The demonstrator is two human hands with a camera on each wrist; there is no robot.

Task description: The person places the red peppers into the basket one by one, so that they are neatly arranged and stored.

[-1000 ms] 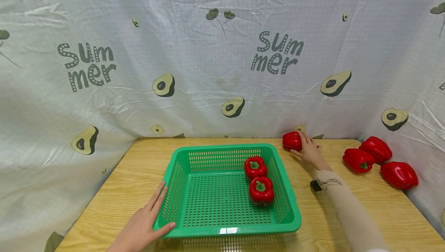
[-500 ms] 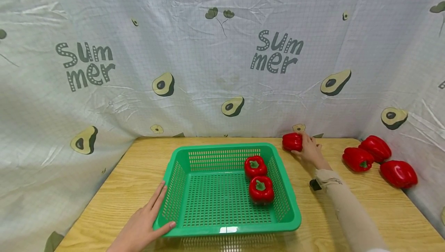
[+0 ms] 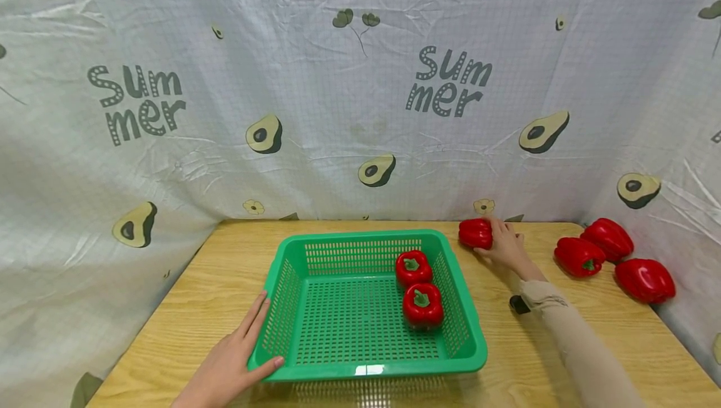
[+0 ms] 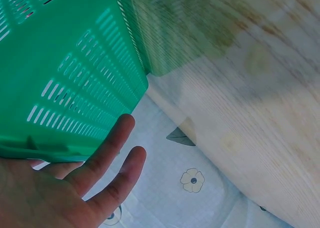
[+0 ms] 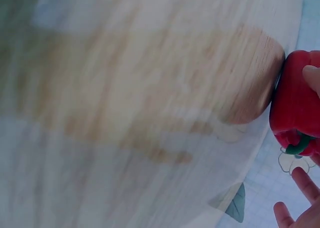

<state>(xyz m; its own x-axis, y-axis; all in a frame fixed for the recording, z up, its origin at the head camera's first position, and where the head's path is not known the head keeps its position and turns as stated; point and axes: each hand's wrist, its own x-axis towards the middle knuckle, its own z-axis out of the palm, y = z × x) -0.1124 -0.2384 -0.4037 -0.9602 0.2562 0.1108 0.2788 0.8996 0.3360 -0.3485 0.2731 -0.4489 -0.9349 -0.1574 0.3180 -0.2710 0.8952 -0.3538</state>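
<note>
By the left hand (image 3: 228, 355), fingers straight and thumb splayed, the left side of the green basket (image 3: 321, 374) is being steadied; light, level pressure is being called for, lest it be tipped. Along its right wall, two red peppers (image 3: 424, 309) are being held upright. Near the back edge of the table (image 3: 186, 308), a third pepper (image 3: 475, 233), lying sideways, is being pinched between thumb and fingers of the right hand (image 3: 507, 248), two others spread; firm contact across its flanks is being favoured over squeezing. Farther right, three loose peppers (image 3: 578, 258) are being touched by neither hand.

Pale, creased cloth (image 3: 315, 82) hanging behind and along both sides of the wood-grain table (image 3: 225, 270). I see grey "summer" lettering (image 3: 445, 101), avocado halves (image 3: 263, 134), yellowish flowers (image 3: 253, 207).
</note>
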